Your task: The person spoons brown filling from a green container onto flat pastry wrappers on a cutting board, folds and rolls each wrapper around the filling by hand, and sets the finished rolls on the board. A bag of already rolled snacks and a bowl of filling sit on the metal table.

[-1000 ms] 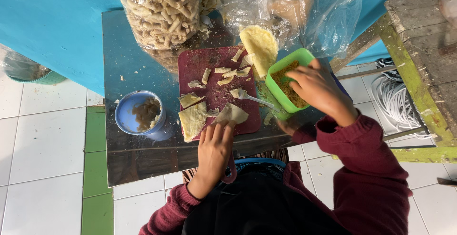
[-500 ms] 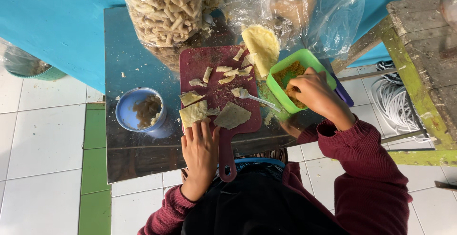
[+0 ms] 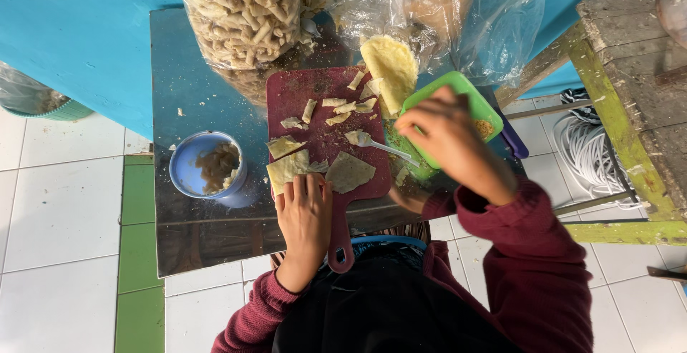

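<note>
Close to the person's body, the left hand [image 3: 306,213] lies flat and open on the near end of the dark red cutting board [image 3: 300,92], fingers touching a pale yellow dough square [image 3: 288,168]. It grips nothing. Just beside that square lies a second flat piece [image 3: 349,173], not yet folded, and a spoon [image 3: 383,147] rests on the board with its bowl on a small bit of dough. The right hand [image 3: 447,138] hovers over the green tub [image 3: 481,113], fingers curled; whether it pinches any filling I cannot tell. A blue bowl [image 3: 207,168] with brown stuff sits to the left on the metal table [image 3: 193,60].

Farther up the board lie several small folded pieces [image 3: 336,103], so some look done. A stack of yellow sheets [image 3: 390,67] waits at the far edge, so plenty seems left. Behind that stands a big clear bag of finished rolls [image 3: 240,10], already quite full, next to a crumpled, almost empty bag [image 3: 458,17].
</note>
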### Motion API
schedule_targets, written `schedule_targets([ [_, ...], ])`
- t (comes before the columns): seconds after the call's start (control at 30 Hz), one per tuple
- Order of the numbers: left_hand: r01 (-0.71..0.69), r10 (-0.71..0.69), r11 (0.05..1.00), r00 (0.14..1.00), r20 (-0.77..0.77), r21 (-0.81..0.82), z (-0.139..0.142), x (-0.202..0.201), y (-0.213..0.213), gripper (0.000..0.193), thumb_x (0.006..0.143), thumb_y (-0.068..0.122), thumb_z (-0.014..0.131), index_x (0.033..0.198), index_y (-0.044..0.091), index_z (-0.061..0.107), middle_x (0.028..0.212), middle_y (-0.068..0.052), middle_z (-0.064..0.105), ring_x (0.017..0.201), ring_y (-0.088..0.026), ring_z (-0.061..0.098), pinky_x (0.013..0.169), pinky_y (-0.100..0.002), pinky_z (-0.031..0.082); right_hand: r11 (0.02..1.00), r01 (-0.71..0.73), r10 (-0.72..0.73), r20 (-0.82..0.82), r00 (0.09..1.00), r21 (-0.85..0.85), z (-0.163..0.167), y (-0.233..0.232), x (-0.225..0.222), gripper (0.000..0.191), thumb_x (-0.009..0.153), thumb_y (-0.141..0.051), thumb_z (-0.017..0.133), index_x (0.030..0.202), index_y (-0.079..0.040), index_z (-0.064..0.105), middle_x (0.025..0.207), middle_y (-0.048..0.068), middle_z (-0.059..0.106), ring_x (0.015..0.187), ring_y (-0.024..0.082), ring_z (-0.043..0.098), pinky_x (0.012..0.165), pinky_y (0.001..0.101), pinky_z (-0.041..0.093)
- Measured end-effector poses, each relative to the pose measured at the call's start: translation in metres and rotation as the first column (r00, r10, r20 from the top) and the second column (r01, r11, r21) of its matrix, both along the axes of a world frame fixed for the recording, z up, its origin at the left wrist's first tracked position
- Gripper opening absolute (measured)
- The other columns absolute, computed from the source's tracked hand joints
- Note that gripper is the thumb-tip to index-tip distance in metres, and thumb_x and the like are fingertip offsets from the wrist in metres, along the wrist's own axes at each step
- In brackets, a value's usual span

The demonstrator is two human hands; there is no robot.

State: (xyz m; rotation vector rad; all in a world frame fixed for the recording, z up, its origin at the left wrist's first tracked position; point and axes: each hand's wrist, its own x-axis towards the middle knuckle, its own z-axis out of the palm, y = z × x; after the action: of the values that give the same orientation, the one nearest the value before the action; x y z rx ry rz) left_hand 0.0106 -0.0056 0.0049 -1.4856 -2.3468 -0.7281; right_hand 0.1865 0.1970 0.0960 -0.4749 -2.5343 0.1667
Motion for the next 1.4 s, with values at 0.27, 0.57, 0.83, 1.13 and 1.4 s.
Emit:
schedule_targets([
  [0.27, 0.047, -0.047, 0.999, 0.990, 0.135, 0.002, 0.000, 0.001, -0.002, 0.015, 0.097, 0.024, 0.068, 0.099, 0.010, 0.061, 0.091, -0.006, 0.064, 0.087, -0.026, 0.064, 0.078, -0.041, 0.049, 0.955, -0.260, 0.271, 0.066, 0.960, -0.141, -0.063, -0.052, -0.046, 0.013, 0.088, -0.015, 0.076, 0.100, -0.012, 0.073, 0.096, -0.002, 0.069, 0.103, 0.021, 0.054, 0.097, 0.0371, 0.038],
  [0.57, 0.091, -0.105, 0.994, 0.952, 0.287, 0.060, 0.008, 0.006, 0.004, 0.042, 0.088, 0.033, 0.075, 0.118, 0.007, 0.059, 0.099, -0.009, 0.067, 0.093, -0.029, 0.065, 0.080, -0.041, 0.050, 0.959, -0.185, 0.185, -0.021, 0.983, -0.213, -0.082, -0.049, -0.035, 0.022, 0.084, -0.009, 0.076, 0.106, -0.011, 0.077, 0.106, 0.001, 0.069, 0.106, 0.026, 0.055, 0.093, 0.0377, 0.044],
  [0.83, 0.083, -0.099, 0.994, 0.952, 0.289, 0.068, 0.006, 0.009, 0.013, 0.046, 0.090, 0.030, 0.073, 0.125, 0.006, 0.057, 0.103, -0.009, 0.069, 0.096, -0.029, 0.066, 0.083, -0.041, 0.050, 0.960, -0.158, 0.150, -0.053, 0.987, -0.230, -0.077, -0.052, -0.036, 0.011, 0.086, -0.013, 0.077, 0.095, -0.009, 0.075, 0.102, 0.002, 0.067, 0.105, 0.026, 0.056, 0.091, 0.0397, 0.045],
  [1.13, 0.127, -0.195, 0.972, 0.904, 0.380, 0.197, 0.011, 0.010, 0.010, 0.024, 0.100, 0.019, 0.064, 0.117, 0.005, 0.057, 0.099, -0.011, 0.069, 0.088, -0.032, 0.070, 0.071, -0.042, 0.056, 0.955, -0.165, 0.156, -0.057, 0.986, -0.245, -0.073, -0.053, -0.035, 0.010, 0.088, -0.010, 0.076, 0.095, -0.006, 0.071, 0.097, 0.001, 0.068, 0.104, 0.026, 0.058, 0.093, 0.0406, 0.045],
  [1.4, 0.151, -0.206, 0.971, 0.919, 0.337, 0.183, 0.016, 0.010, 0.008, 0.013, 0.102, 0.011, 0.057, 0.113, 0.006, 0.062, 0.094, -0.011, 0.069, 0.084, -0.031, 0.070, 0.068, -0.042, 0.055, 0.969, -0.189, 0.180, -0.069, 0.981, -0.158, -0.071, -0.055, -0.034, 0.011, 0.087, -0.009, 0.074, 0.097, -0.007, 0.070, 0.100, 0.003, 0.067, 0.106, 0.027, 0.056, 0.096, 0.0393, 0.043],
])
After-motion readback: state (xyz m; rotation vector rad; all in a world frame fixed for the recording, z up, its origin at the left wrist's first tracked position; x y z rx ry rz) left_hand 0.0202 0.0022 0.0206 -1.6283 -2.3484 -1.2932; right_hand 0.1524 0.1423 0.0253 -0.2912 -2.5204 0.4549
